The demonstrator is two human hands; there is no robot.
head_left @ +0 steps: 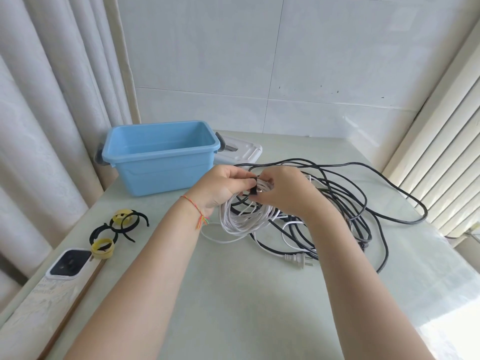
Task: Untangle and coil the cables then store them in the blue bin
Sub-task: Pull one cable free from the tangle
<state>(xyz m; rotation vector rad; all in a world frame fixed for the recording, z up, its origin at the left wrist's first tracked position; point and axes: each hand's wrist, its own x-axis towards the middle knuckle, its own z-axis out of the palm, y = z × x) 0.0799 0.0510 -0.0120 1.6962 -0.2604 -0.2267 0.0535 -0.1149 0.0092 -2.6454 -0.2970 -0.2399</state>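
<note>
Pale green tabletop is stretching away from where the person is standing, with a phone lying camera-side up at its near left edge; faint lettering shows on the case below it, too blurred to read. Just beyond it, yellow and black cable ties are lying loose in a small cluster. Over the middle of the table both hands are working together: the left hand is curling round the top of a coiled white cable, while the right hand is pinching a black strap against that same bundle. A white plug is lying flat nearer the table's front. Under and to the right, black cables are sprawling in loose tangled loops. Farther back on the left the blue bin is standing open, nothing showing inside, with a white lid resting behind it. White tiles are backing everything, curtains hanging left and blinds right.
</note>
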